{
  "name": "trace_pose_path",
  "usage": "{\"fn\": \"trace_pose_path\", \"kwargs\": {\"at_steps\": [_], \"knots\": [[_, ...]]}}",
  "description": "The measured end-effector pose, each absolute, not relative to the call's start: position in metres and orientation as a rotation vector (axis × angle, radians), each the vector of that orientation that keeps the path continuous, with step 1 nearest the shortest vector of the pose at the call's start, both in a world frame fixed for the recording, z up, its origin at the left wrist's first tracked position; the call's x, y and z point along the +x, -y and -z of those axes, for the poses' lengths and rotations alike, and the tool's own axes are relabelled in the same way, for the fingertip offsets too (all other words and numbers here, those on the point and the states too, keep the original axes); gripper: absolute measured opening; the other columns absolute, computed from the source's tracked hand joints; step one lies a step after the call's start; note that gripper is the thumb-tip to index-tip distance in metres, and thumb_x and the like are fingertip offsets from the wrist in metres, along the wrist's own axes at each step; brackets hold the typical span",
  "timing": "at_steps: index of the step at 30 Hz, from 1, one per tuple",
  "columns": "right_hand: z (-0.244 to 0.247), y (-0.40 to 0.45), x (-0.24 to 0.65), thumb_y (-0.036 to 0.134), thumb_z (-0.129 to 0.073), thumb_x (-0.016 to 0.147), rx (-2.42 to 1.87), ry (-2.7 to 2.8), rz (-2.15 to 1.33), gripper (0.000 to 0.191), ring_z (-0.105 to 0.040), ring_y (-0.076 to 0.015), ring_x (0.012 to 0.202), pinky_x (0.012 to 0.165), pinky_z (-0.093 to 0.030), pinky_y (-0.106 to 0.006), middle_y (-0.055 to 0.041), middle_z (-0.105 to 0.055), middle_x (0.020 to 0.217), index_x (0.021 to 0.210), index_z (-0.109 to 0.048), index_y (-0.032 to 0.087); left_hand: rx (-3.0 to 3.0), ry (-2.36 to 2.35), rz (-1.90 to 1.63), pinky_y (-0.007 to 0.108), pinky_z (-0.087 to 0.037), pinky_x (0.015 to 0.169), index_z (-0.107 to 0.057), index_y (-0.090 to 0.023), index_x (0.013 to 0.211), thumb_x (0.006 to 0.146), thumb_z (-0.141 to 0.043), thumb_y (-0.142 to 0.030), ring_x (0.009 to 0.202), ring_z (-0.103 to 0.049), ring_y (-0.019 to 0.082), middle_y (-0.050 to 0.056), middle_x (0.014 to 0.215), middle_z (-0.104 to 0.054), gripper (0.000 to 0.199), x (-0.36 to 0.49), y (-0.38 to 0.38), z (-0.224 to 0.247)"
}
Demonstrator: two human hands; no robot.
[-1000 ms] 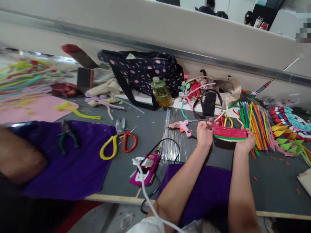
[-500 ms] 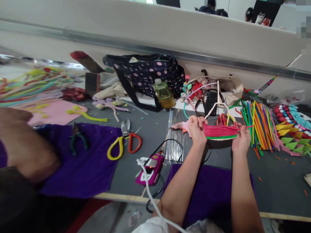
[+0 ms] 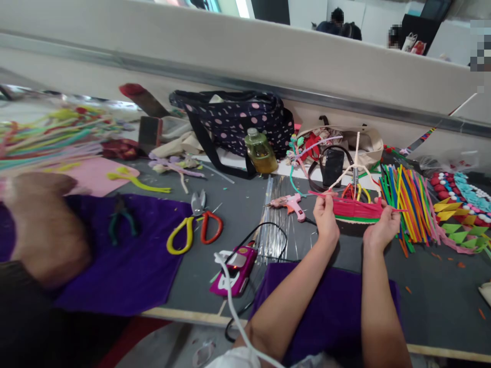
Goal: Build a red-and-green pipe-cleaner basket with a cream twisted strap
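Note:
Between my hands is a boat-shaped craft of pink strands with green and whitish bands below; it seems made of pipe cleaners. My left hand is closed on its left end, my right hand on its right end. A thin pink strand pokes out past the fingers at both sides. Whitish stems rise to a peak just behind the craft; whether they belong to it I cannot tell. Left of my left hand lies a pink glue gun. Pipe cleaners in many colours lie right of my right hand.
Clear glue sticks, a magenta device with cables, red-and-yellow-handled scissors and green pliers lie leftward. A dotted bag and a bottle stand behind. A co-worker's arm rests at far left.
Both my hands have shifted slightly right and toward me with the craft, uncovering the glue gun. The pink strand now sticks out left of my left hand too.

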State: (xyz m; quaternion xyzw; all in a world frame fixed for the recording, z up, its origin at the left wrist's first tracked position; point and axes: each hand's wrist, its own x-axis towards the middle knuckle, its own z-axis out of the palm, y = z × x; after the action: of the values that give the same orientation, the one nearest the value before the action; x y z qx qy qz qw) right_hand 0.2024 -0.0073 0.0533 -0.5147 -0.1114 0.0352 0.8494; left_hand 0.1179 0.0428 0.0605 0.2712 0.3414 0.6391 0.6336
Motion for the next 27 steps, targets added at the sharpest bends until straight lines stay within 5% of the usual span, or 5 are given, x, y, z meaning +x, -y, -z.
{"fn": "trace_pose_path", "kwargs": {"at_steps": [9,22,27], "knots": [[-0.054,0.013,0.204,0.036,-0.069,0.075,-1.309,0.513,-0.086,0.02,-0.066,-0.0202,0.088,0.088,-0.05,-0.04,-0.009,-0.069,0.097,0.078,-0.065,0.016,0.527,-0.619,-1.461,0.032,-0.052,0.075,-0.053,-0.018,0.079,0.079,-0.065,-0.045,0.076,-0.068,0.016,0.005,0.094,-0.068,0.029,0.106,-0.056,-0.067],[-0.063,0.023,0.204,0.043,-0.073,0.071,-1.372,0.419,-0.136,0.029,-0.061,-0.0145,0.056,0.059,-0.052,-0.028,-0.001,-0.066,0.063,0.074,-0.062,0.016,0.613,-0.569,-1.497,0.03,-0.053,0.063,-0.051,-0.019,0.074,0.08,-0.063,-0.045,0.06,-0.064,0.013,0.003,0.087,-0.065,0.029,0.099,-0.053,-0.079],[-0.065,0.021,0.199,0.035,-0.075,0.07,-1.215,0.379,-0.22,0.024,-0.062,-0.0141,0.062,0.066,-0.054,-0.031,-0.0001,-0.066,0.069,0.074,-0.061,0.016,0.635,-0.585,-1.498,0.029,-0.052,0.06,-0.053,-0.019,0.075,0.083,-0.059,-0.048,0.054,-0.062,0.014,0.0,0.063,-0.059,0.03,0.097,-0.053,-0.08]]}}
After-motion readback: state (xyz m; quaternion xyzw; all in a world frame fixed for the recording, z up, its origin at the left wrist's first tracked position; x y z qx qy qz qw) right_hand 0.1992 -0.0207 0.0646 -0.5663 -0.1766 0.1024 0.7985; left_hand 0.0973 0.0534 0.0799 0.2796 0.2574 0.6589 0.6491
